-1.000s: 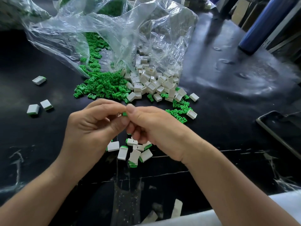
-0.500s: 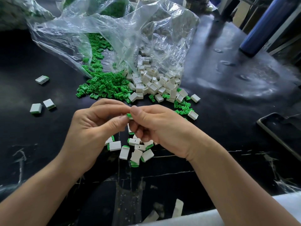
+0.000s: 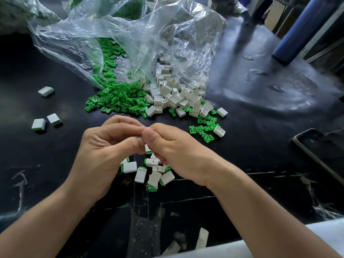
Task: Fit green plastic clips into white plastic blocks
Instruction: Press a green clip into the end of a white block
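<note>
My left hand (image 3: 104, 146) and my right hand (image 3: 173, 148) meet fingertip to fingertip above the black table. Together they pinch a small white block (image 3: 148, 148) with a green edge, mostly hidden under the thumbs. Just below them lies a small heap of white blocks with green clips fitted (image 3: 152, 172). Behind my hands, loose green clips (image 3: 115, 97) spill from the bag on the left. Loose white blocks (image 3: 173, 94) spill out on the right.
A crumpled clear plastic bag (image 3: 130, 34) covers the back of both piles. Three fitted blocks (image 3: 39, 124) lie apart at the left. A dark phone (image 3: 320, 148) lies at the right edge, a blue bottle (image 3: 301, 28) stands at the back right.
The green clip that showed between my fingertips is now covered by my thumbs. Both hands have stayed together above the heap of fitted blocks.
</note>
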A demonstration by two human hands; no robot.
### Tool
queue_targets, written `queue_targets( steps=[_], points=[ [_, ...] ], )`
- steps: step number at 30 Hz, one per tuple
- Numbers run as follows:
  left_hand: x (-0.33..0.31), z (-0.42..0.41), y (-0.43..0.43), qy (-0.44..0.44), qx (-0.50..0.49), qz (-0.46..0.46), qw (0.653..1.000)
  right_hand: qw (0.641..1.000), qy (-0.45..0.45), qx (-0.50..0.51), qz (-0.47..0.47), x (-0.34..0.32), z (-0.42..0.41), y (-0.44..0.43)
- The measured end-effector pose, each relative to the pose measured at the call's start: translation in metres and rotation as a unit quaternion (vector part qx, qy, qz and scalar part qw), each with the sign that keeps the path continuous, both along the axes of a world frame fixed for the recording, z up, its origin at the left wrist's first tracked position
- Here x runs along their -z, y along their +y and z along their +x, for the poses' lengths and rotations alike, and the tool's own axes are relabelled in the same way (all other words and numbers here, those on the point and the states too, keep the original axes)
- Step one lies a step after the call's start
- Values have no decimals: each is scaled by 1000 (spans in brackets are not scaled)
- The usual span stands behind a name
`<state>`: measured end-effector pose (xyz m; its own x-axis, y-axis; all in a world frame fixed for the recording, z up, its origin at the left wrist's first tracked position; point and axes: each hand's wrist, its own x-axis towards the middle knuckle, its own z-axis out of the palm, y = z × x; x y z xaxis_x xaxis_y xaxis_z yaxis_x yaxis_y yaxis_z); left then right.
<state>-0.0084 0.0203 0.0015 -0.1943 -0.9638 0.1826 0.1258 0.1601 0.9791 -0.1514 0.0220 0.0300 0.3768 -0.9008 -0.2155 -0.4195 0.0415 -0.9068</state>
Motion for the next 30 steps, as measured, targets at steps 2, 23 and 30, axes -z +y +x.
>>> queue_targets(
  steps=[2,23,30],
  points=[
    [0,-1,0,10,-3,6,1000,1000,4,1,-4,-1,2,1],
    [-2,-4,0,61,2,58,996,999,36,14,-29,-1,6,3],
    [-2,-4,0,62,4,66,996,999,43,6,-29,-3,7,4]
  ],
)
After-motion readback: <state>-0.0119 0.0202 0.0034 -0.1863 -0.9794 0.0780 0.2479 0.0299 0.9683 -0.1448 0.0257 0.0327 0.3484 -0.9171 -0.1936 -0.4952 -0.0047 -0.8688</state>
